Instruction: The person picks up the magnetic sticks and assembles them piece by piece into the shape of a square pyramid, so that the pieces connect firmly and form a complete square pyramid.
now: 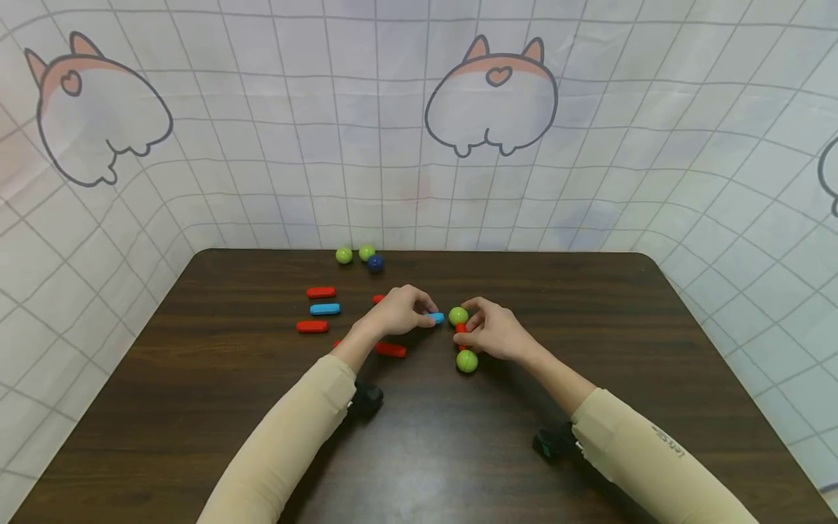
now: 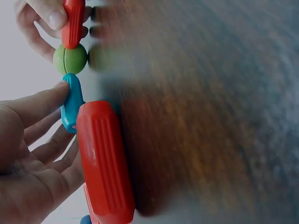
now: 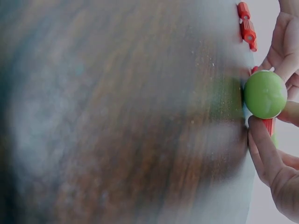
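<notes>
My left hand [image 1: 401, 311] pinches a short blue rod [image 1: 435, 318] between thumb and fingers, its end pointing right toward a green ball [image 1: 458, 316]. With my right hand [image 1: 497, 332] I grip a red rod [image 1: 461, 336] that joins this ball to a second green ball [image 1: 467, 361] nearer me. In the left wrist view the blue rod [image 2: 72, 102] appears against or very near a green ball [image 2: 70, 59]; whether they touch is unclear. The right wrist view shows a green ball [image 3: 265, 94] largely covering the red rod [image 3: 268, 126] by my right fingers.
Left of my hands lie red rods [image 1: 312, 327] and a blue rod [image 1: 324, 309]. Another red rod [image 1: 390, 350] lies beside my left forearm. Two green balls [image 1: 343, 255] and a dark blue ball [image 1: 375, 263] sit near the far edge of the brown table [image 1: 556, 291].
</notes>
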The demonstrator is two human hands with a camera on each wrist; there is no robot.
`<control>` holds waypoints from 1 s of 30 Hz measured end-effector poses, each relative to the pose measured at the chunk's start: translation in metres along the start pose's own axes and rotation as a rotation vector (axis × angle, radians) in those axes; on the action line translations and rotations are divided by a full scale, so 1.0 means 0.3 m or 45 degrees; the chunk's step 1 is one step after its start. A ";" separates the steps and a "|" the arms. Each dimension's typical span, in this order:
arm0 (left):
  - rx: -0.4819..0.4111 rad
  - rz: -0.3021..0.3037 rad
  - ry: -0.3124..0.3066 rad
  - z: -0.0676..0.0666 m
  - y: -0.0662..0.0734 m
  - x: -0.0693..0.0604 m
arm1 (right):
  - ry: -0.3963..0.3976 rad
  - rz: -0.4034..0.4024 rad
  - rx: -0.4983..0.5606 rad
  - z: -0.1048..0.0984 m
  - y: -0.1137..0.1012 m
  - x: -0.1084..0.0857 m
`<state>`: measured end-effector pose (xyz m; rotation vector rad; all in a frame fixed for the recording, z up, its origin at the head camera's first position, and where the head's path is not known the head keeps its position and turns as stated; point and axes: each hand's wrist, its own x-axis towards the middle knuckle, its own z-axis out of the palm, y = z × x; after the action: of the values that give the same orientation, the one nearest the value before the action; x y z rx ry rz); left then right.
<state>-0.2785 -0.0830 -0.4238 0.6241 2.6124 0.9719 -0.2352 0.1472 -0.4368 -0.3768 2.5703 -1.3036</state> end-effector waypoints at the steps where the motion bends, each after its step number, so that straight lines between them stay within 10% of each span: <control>1: 0.002 0.002 -0.001 0.000 0.002 0.002 | 0.001 -0.002 0.000 0.000 -0.001 0.001; 30: 0.015 0.027 0.020 -0.005 0.015 0.012 | 0.017 0.013 -0.015 -0.007 -0.007 -0.007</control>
<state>-0.2810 -0.0791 -0.4200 0.6513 2.6318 0.9723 -0.2336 0.1482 -0.4339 -0.3583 2.5885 -1.2920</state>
